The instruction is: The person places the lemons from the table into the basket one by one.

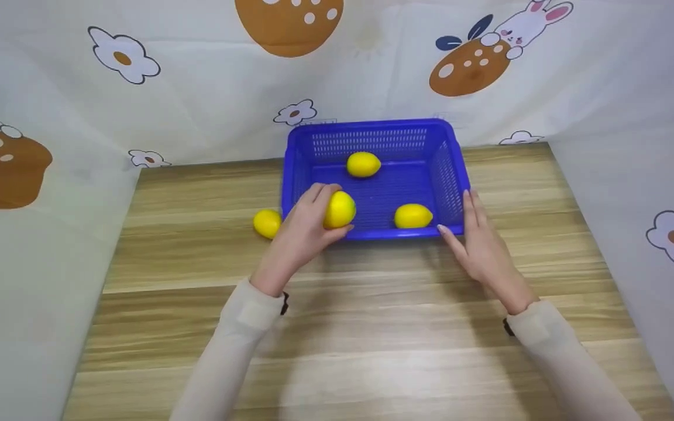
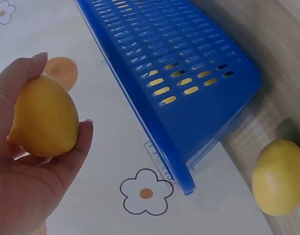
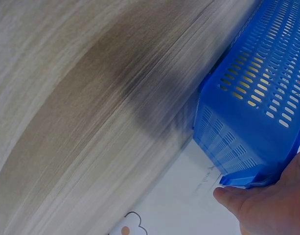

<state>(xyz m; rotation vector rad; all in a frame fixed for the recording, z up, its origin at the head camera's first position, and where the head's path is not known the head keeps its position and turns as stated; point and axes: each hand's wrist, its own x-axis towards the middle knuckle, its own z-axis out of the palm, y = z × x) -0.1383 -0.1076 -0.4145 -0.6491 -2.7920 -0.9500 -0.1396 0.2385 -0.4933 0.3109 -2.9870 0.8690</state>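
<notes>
My left hand (image 1: 305,225) grips a lemon (image 1: 340,210) between thumb and fingers, over the left front part of a blue plastic basket (image 1: 384,234). In the left wrist view that lemon (image 2: 46,116) shows above the basket's rim, fingers curved around it. Inside the basket lie two more lemons, one toward the back (image 1: 363,165) and one near the front right (image 1: 413,216). Another lemon (image 1: 267,223) sits on the table just outside the basket's left side. My right hand (image 1: 483,248) rests at the basket's front right corner, fingers straight along the right side, thumb at the front rim.
The basket stands on a wood-grain table (image 1: 384,327), near its back edge. A pale cloth (image 1: 208,88) printed with rabbits and flowers hangs behind and along both sides. Slotted holes run through the basket's walls (image 3: 247,83).
</notes>
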